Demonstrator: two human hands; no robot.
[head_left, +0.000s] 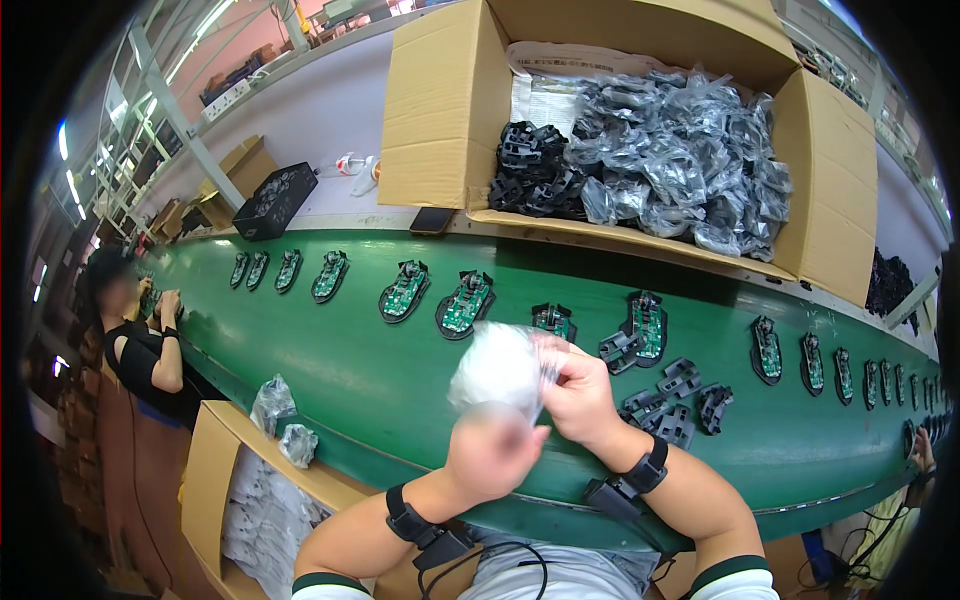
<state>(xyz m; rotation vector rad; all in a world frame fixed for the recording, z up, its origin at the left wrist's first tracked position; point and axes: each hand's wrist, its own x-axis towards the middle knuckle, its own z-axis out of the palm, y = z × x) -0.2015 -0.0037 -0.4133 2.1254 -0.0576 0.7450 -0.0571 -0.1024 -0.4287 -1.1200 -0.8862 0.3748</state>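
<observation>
Both my hands are raised over the near edge of the green belt (330, 380), meeting on one clear plastic bag (497, 366). My left hand (492, 450) is blurred; its fingers look curled under the bag's lower end, exact grip I cannot tell. My right hand (578, 392) pinches the bag's right edge between thumb and fingers (548, 350). The bag is crinkled, glossy film, bunched into a rough lump; long axis not readable, contents hidden.

Just right of my hands, loose black plastic parts (672, 400) lie on the belt, angular and matte. Green circuit boards in black shells (464, 304) run along the belt's far side. Beyond, an open cardboard box (440, 110) holds more bagged parts (690, 160).
</observation>
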